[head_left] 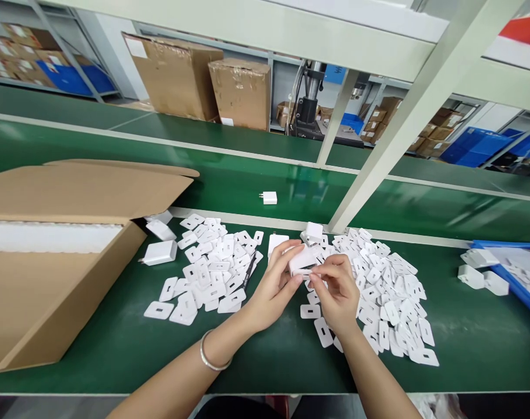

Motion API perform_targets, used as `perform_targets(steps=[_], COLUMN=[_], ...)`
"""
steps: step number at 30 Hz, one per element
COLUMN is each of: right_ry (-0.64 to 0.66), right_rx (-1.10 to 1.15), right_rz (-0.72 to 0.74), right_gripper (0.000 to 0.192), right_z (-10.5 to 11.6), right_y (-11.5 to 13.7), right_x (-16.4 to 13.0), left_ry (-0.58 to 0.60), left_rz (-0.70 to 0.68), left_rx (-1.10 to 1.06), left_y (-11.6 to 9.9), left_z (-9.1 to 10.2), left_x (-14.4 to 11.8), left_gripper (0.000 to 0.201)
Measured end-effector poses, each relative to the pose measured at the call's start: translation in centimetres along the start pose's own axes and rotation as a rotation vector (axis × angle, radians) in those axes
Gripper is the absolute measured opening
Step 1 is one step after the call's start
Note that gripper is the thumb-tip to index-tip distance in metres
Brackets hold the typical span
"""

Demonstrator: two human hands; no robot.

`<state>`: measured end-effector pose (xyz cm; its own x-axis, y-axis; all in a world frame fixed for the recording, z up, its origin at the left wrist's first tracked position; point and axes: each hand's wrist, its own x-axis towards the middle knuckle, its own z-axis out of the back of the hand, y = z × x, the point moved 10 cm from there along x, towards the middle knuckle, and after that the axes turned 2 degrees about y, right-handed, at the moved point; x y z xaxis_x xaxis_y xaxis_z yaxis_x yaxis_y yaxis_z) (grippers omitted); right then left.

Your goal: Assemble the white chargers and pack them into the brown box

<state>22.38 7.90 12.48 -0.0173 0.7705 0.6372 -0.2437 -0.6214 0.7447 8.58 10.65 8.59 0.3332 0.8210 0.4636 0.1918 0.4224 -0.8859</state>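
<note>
My left hand [277, 279] is closed around a white charger housing [303, 260], tilted above the green bench. The fingers of my right hand [337, 285] pinch a small white cover plate [303, 272] against the open end of that housing. A dark gap shows between plate and housing. To the left of my hands lies a heap of white cover plates with slots [210, 265]. A second heap of white plates [389, 297] spreads out to the right and partly beneath my right hand. A black pen-like tool [249, 272] rests on the left heap's edge.
An open cardboard box [73, 302] stands at the left, with several white chargers [160, 252] beside it. One charger [269, 198] sits on the green conveyor behind the bench. More housings [472, 276] lie by a blue tray [518, 288] at the right. A slanted post [378, 145] rises behind.
</note>
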Motion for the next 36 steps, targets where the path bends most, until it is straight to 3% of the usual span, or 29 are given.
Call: perform_targets(steps=[8, 11, 13, 16, 21, 25, 32, 36], right_ry=[-0.012, 0.020, 0.114, 0.230, 0.196, 0.174, 0.204, 0.144], right_rx=[-0.134, -0.056, 0.069, 0.217, 0.222, 0.201, 0.144, 0.014], right_rz=[0.028, -0.112, -0.237, -0.311, -0.252, -0.221, -0.221, -0.187], right_gripper=[0.013, 0.033, 0.049, 0.049, 0.044, 0.044, 0.045, 0.036], right_z=[0.2, 0.1, -0.8, -2.0, -1.3, -0.8, -1.0, -0.5], right_y=[0.1, -1.6, -2.9, -3.6, -2.9, -2.5, -2.5, -2.3], right_x=[0.1, 0.3, 0.4, 0.4, 0.8, 0.9, 0.7, 0.8], left_ry=[0.029, 0.037, 0.047, 0.066, 0.092, 0.013, -0.049, -0.064], left_rz=[0.011, -0.002, -0.019, -0.049, -0.064, -0.057, -0.043, -0.027], left_rx=[0.023, -0.010, -0.014, 0.030, 0.194, 0.227, 0.153, 0.136], left_y=[-0.1, -0.4, -0.7, -1.2, -1.0, -0.5, -0.1, 0.3], left_z=[0.0, -0.1, -0.1, -0.3, -0.3, 1.0, 1.7, 1.7], left_x=[0.0, 0.1, 0.1, 0.1, 0.0, 0.2, 0.5, 0.5], left_gripper=[0.043, 0.042, 0.042, 0.043, 0.049, 0.059, 0.044, 0.041])
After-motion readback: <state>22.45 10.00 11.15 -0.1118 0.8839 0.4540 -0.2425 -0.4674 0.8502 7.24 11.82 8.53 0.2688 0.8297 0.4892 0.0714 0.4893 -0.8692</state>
